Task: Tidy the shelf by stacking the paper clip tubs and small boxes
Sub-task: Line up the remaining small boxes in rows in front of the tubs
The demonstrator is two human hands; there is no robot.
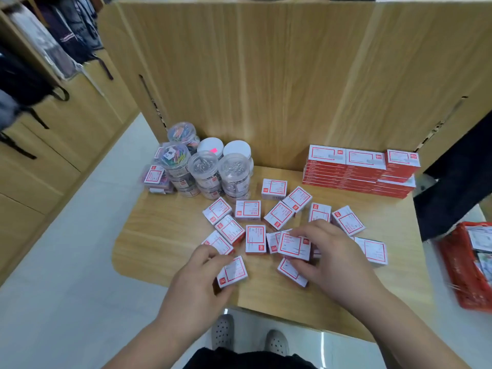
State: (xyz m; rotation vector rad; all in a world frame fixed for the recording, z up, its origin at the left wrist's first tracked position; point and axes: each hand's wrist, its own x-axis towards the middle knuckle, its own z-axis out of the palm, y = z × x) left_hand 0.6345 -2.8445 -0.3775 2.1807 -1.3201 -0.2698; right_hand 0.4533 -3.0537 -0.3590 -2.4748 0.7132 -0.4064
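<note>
Small boxes (248, 210) lie scattered on the wooden shelf (159, 249), with tubs (207, 169) stacked at its back left. The left hand (197, 278) pinches a front box (232, 271). The right hand (332, 257) grips a raised box (294, 245). A red basket (452, 265) sits right, over pale floor (80, 262).

This looks like a stationery shop: a wooden display shelf (165, 249) carries many identical red-and-white small boxes (274, 189), clear paper clip tubs (203, 166) and a neat stack of red boxes (346, 177). Backpacks (24, 81) hang along the left, and a red basket (458, 275) of goods sits at the right.
</note>
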